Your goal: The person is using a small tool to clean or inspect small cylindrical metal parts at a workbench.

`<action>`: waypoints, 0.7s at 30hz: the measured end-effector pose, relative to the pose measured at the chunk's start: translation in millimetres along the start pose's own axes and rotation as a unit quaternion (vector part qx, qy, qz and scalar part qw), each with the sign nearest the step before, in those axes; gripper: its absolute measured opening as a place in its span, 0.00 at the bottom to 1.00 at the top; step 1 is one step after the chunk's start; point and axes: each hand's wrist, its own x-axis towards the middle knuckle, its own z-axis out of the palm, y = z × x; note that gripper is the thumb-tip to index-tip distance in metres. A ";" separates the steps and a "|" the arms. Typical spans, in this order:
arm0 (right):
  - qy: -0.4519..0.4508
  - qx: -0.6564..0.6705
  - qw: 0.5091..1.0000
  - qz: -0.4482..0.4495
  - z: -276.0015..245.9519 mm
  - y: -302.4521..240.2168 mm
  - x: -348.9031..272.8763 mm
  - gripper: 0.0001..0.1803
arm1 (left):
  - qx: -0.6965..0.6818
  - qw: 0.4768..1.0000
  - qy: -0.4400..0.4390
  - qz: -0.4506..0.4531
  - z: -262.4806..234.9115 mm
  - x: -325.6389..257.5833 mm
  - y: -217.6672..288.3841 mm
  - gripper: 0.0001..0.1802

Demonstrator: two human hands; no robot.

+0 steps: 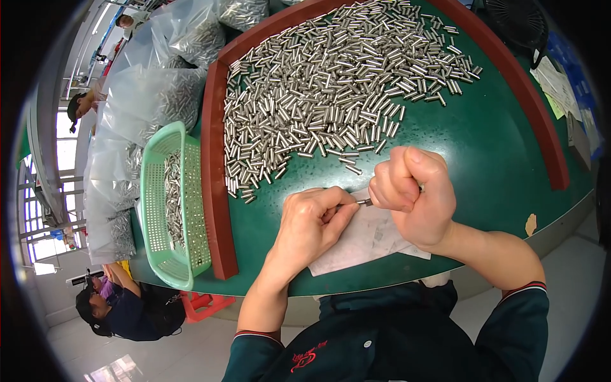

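My left hand (310, 223) is closed in a pinch, thumb against forefinger, on a small shiny metal pin (364, 202) whose end juts out to the right. My right hand (417, 194) is curled into a fist just right of it, its fingers close to the pin's free end. A bit of something small and metallic shows at the fist's edge; the rest is hidden. Under both hands lies a smudged whitish cloth (356, 245). Beyond them spreads a big heap of short metal pins (324, 95), a few lying loose near my left hand.
Dark red rails (217, 191) border the green tabletop (471, 153). A light green plastic basket (153, 210) with metal parts stands left, beside clear bags (153, 102) of parts. A black fan (515, 22) is at the far right. Other people (121, 305) are at the left.
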 end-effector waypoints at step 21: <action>-0.026 -0.056 0.997 -0.053 5.9 10.5 -3.5 0.19 | -0.017 1.000 -0.001 -0.008 2.0 1.9 2.2 0.04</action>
